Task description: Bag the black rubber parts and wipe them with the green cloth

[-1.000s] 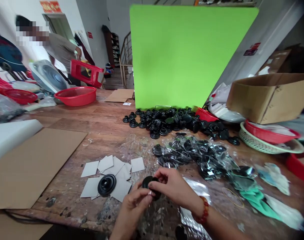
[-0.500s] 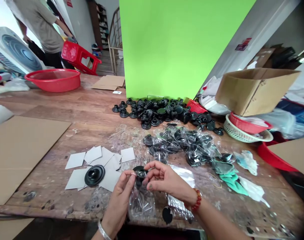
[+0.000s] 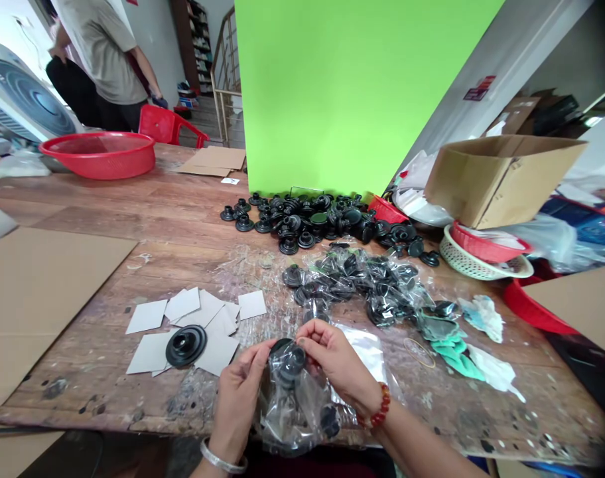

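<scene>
Near the table's front edge, my left hand point(image 3: 241, 388) pinches the left side of a clear plastic bag point(image 3: 290, 425). My right hand point(image 3: 336, 362) pinches the bag's upper right side. A round black stepped part point(image 3: 287, 362) with a raised hub sits in the top of the bag, between my fingers; the bag hangs loose below it. A similar black part point(image 3: 186, 345) lies to the left on a spread of grey-white square cards point(image 3: 220, 355). Flat clear bags point(image 3: 365, 352) lie under and beside my right hand.
Behind are bagged black parts point(image 3: 352, 279) and a pile of bare ones point(image 3: 312, 222) by the green panel point(image 3: 357, 86). A cardboard sheet point(image 3: 48, 299) lies left. A cardboard box point(image 3: 501, 179) stands over baskets at right. A person point(image 3: 108, 60) stands beyond the red basin point(image 3: 101, 156).
The black part shows more fully inside the bag, and the bag is spread wider. My right fingers have closed to a pinch at its edge. In the background, the red stool has been lowered.
</scene>
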Motion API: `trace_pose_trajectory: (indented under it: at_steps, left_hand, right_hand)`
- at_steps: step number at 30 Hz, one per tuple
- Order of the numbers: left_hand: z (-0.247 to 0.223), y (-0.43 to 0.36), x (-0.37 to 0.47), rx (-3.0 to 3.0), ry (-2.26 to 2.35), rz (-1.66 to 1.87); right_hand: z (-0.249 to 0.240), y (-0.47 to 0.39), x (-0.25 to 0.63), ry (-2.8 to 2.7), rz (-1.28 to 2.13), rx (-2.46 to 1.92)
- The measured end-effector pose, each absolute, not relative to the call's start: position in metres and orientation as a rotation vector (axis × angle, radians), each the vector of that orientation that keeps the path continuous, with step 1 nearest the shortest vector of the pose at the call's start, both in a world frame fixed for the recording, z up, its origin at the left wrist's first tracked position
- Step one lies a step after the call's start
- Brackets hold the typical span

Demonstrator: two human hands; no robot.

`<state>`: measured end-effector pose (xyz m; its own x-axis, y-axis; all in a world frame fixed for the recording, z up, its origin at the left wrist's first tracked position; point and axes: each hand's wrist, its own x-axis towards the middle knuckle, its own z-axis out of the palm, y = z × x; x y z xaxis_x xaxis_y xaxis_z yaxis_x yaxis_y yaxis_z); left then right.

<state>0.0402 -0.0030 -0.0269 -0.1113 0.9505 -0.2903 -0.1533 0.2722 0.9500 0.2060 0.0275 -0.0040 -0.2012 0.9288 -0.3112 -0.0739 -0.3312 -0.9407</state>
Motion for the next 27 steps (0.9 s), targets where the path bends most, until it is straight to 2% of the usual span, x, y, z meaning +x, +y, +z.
trace_pose_trajectory:
  at_steps: [6, 11, 17, 23, 27]
  left_hand:
    - [-0.015, -0.004, 0.042, 0.731, 1.121, 1.018]
    - [-0.016, -0.002, 0.035, 0.789, 1.344, 1.076]
    - [-0.011, 0.001, 0.030, 0.946, 1.321, 1.037]
    - [-0.024, 0.010, 0.027, 1.180, 1.178, 1.051]
    - [-0.031, 0.013, 0.019, 1.179, 1.210, 0.935]
  right_hand:
    - [0.003, 0.020, 0.202, -1.269, 1.556, -1.248]
    - [0.007, 0.026, 0.210, -1.347, 1.610, -1.189]
    - [0.002, 0.029, 0.223, -1.402, 1.623, -1.212]
    - [0.018, 0.020, 0.215, -1.452, 1.567, -1.107]
    - [0.015, 0.023, 0.219, -1.343, 1.682, -0.935]
